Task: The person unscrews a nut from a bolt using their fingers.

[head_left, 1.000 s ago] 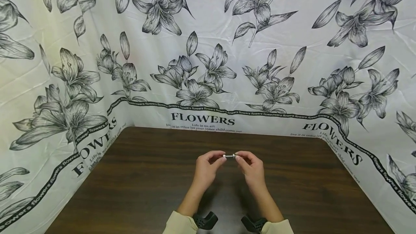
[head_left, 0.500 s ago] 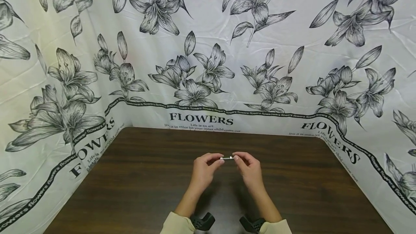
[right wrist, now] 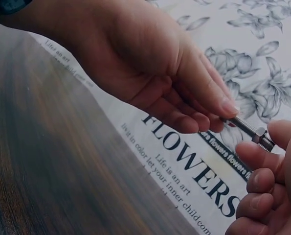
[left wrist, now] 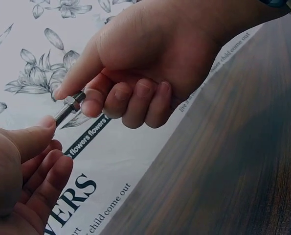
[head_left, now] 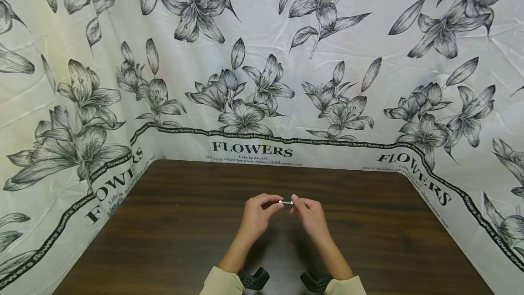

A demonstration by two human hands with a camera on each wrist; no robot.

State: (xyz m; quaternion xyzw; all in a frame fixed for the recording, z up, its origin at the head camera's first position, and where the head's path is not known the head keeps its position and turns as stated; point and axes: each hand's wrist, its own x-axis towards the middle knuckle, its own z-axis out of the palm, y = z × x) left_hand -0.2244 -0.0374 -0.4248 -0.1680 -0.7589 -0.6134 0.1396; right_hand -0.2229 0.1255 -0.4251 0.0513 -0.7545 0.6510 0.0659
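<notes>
Table [head_left: 176, 226] below, two grips [head_left: 255, 217] [head_left: 313, 220] hold one bolt [left wrist: 61, 116] bearing one nut [left wrist: 70, 103].

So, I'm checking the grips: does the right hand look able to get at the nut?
Seemingly yes: the right hand is at the nut, and the left hand pinches the bolt at its other end, out of the way.

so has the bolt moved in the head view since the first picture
Yes, slightly: judged against the middle FLOWERS lettering on the cloth, the bolt has shifted down the picture, farther from the lettering.
</notes>
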